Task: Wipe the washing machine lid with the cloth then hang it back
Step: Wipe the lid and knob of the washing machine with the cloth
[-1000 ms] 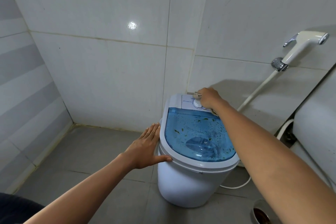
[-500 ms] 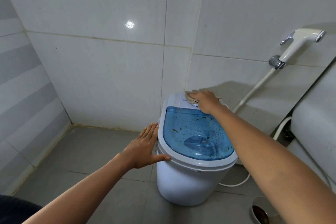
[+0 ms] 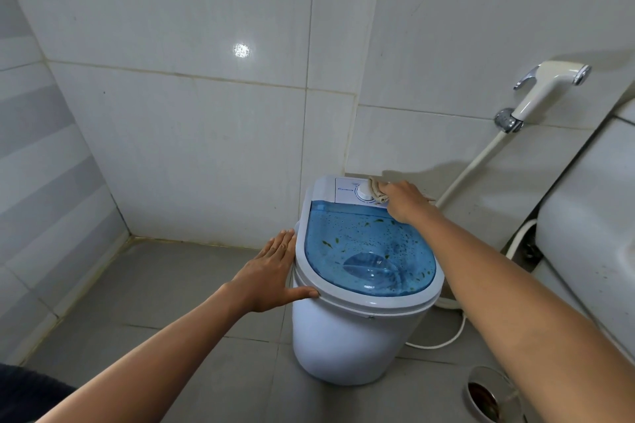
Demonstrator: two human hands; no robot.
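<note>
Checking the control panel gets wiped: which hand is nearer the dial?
Right. The right hand presses the cloth beside the dial; the left hand braces the lid's left rim.

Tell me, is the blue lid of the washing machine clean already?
No, the blue lid is dotted with droplets and small green specks, while the right hand presses the cloth on the white control panel behind it.

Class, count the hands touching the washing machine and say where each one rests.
2. The left hand presses flat against the washing machine lid's left rim; the right hand holds the cloth on the rear control panel.
</note>
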